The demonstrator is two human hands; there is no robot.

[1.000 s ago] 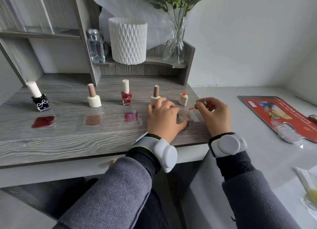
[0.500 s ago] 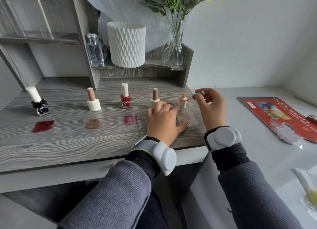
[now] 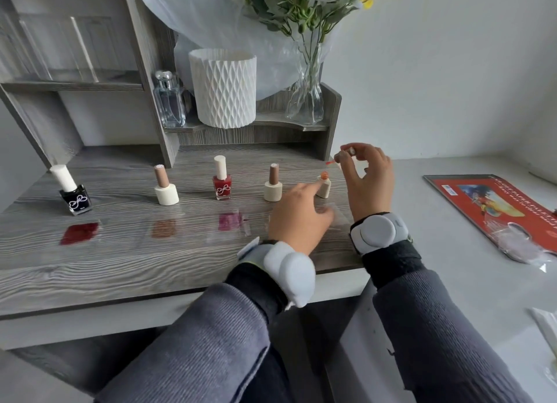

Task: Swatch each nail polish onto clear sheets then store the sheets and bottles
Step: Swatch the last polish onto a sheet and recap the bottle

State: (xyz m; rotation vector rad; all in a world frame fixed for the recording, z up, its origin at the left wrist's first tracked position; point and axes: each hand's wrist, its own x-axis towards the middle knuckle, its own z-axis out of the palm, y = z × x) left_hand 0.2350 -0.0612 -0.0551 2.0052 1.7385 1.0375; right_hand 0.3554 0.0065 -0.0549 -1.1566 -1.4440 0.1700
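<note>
Several nail polish bottles stand in a row on the grey wooden desk (image 3: 90, 276): a black bottle (image 3: 73, 196), a cream bottle with a brown cap (image 3: 165, 187), a red bottle (image 3: 222, 182), a second cream bottle (image 3: 273, 184) and a small uncapped bottle with an orange neck (image 3: 324, 186). Clear sheets in front of them carry a dark red swatch (image 3: 80, 233), a brown swatch (image 3: 164, 228) and a pink swatch (image 3: 230, 221). My right hand (image 3: 366, 182) pinches the brush cap (image 3: 340, 158), its orange tip just above the open bottle. My left hand (image 3: 300, 218) reaches toward that bottle over a clear sheet (image 3: 340, 218).
On the shelf behind stand a glass perfume bottle (image 3: 169, 102), a white ribbed pot (image 3: 223, 92) and a glass vase of flowers (image 3: 304, 98). A red booklet (image 3: 494, 203) and a clear plastic packet (image 3: 518, 245) lie on the white surface to the right.
My right hand has lifted the brush off the sheet and moved it back and up over the small open bottle. My left hand has slid forward from the sheet toward that bottle.
</note>
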